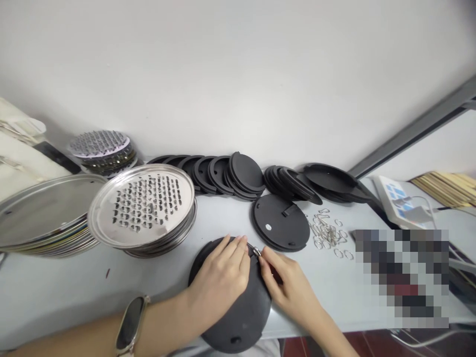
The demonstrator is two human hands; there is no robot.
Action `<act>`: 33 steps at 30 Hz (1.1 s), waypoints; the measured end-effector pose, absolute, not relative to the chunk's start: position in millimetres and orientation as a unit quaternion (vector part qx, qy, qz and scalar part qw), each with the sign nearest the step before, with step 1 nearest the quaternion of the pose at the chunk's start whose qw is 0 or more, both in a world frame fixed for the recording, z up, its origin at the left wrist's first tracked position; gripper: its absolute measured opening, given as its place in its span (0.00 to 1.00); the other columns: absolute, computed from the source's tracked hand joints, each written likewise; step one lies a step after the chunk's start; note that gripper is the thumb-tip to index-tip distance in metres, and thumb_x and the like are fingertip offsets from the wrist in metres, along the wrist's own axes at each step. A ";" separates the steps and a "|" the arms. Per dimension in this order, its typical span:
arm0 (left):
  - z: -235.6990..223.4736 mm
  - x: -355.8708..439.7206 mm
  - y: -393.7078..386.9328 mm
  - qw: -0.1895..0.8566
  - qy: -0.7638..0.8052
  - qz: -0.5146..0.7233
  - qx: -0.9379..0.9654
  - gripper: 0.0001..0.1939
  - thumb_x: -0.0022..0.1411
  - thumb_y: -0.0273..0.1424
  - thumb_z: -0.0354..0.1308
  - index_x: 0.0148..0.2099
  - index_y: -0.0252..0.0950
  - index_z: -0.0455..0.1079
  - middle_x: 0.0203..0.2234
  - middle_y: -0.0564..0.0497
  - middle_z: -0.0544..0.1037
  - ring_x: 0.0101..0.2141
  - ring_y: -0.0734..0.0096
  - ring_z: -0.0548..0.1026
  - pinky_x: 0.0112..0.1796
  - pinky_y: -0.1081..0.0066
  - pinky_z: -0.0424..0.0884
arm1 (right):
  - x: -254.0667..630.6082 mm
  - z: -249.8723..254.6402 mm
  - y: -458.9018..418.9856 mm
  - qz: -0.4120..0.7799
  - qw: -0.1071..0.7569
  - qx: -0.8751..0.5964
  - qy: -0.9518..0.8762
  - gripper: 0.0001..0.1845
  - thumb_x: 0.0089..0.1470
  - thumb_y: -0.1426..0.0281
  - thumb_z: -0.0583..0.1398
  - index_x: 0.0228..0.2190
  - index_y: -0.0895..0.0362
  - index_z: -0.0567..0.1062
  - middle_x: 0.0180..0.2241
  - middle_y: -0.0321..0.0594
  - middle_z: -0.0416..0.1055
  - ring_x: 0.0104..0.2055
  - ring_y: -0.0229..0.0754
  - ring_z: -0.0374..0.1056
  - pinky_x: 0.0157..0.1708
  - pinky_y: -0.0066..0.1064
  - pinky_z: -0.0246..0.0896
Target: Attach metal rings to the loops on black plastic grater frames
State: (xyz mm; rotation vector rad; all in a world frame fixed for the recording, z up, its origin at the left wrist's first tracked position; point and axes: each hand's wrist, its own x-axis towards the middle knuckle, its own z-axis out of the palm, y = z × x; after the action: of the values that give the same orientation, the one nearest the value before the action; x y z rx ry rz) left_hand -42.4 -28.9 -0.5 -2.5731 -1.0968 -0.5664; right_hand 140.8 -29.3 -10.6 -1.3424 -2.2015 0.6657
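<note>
At the rim of a black disc (pixel 238 317), one metal ring (pixel 256 251) in a narrow pinch

We find the right hand (pixel 290 287) closed narrowly, its thumb and forefinger tips on the ring. The left hand (pixel 219 275) lies open and flat on the disc, pressing it down, with a band-style watch (pixel 130 325) on that wrist. The disc sits directly under the grip, and its near edge appears to run past the front of the pale grey table (pixel 74 282).

We judge the ring the likeliest trouble: held only by the fingertips, it could spring away and roll if the pinch slackens. With its edge overhanging, the disc could tip if the left hand's pressure lifts. Left of the grip, a careless forearm could nudge the stacked steel, and those plates could slide.

We count two hands, one ring in the pinch and one disc beneath it. Just beyond the grip lies one more black disc (pixel 280 223), flat on the table. Right of that is a heap of loose metal rings (pixel 327 233), too tangled for an exact count. Left of the grip we count three steel stacks: a perforated grater stack (pixel 143 206), a plain one (pixel 44 213) and a darker perforated one (pixel 102 151). Farther out, three leaning runs of black discs (pixel 241 173) overlap too closely to number.
</note>
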 end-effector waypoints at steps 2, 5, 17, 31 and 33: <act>-0.8 -42.0 -28.7 0.149 -0.376 -0.194 -0.894 0.20 0.63 0.15 0.41 0.47 0.23 0.73 0.46 0.40 0.78 0.48 0.62 0.76 0.52 0.63 0.67 | 141.2 -10.8 -29.9 0.240 0.236 -0.489 -0.804 0.12 0.64 0.71 0.47 0.27 0.53 0.51 0.22 0.30 0.55 0.23 0.37 0.54 0.25 0.28 0.48; -0.7 -41.6 -28.5 0.153 -0.376 -0.191 -0.894 0.21 0.63 0.15 0.41 0.47 0.23 0.73 0.46 0.39 0.78 0.48 0.62 0.76 0.52 0.63 0.69 | 141.7 -10.7 -31.2 0.236 0.234 -0.489 -0.806 0.12 0.64 0.71 0.47 0.27 0.53 0.51 0.22 0.31 0.56 0.23 0.37 0.55 0.25 0.28 0.48; -6.4 -43.6 -27.0 0.144 -0.373 -0.164 -0.902 0.18 0.61 0.17 0.47 0.50 0.23 0.72 0.49 0.39 0.76 0.49 0.61 0.75 0.50 0.67 0.70 | 146.6 -13.5 -37.4 0.202 0.232 -0.485 -0.818 0.12 0.64 0.72 0.47 0.27 0.53 0.52 0.22 0.31 0.56 0.24 0.37 0.55 0.26 0.28 0.48; -3.2 -47.5 -20.0 0.181 -0.402 -0.122 -0.889 0.20 0.58 0.16 0.47 0.50 0.22 0.72 0.48 0.38 0.77 0.48 0.60 0.76 0.50 0.66 0.71 | 161.3 -15.6 -48.3 0.188 0.222 -0.439 -0.850 0.12 0.61 0.75 0.48 0.26 0.53 0.52 0.22 0.31 0.56 0.24 0.37 0.55 0.26 0.28 0.48; -1.8 -48.7 -16.1 0.204 -0.427 -0.082 -0.877 0.21 0.56 0.15 0.47 0.51 0.19 0.71 0.48 0.35 0.76 0.49 0.57 0.75 0.50 0.64 0.72 | 169.1 -16.4 -53.7 0.184 0.267 -0.463 -0.825 0.13 0.62 0.76 0.48 0.26 0.53 0.52 0.21 0.30 0.52 0.22 0.35 0.53 0.24 0.27 0.47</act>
State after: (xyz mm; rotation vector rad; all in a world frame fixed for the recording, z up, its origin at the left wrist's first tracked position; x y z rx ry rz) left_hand -48.7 -16.1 -1.8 -2.4464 -1.1903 -0.2282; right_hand 169.1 -53.7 -16.4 -1.2493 -2.2260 0.4979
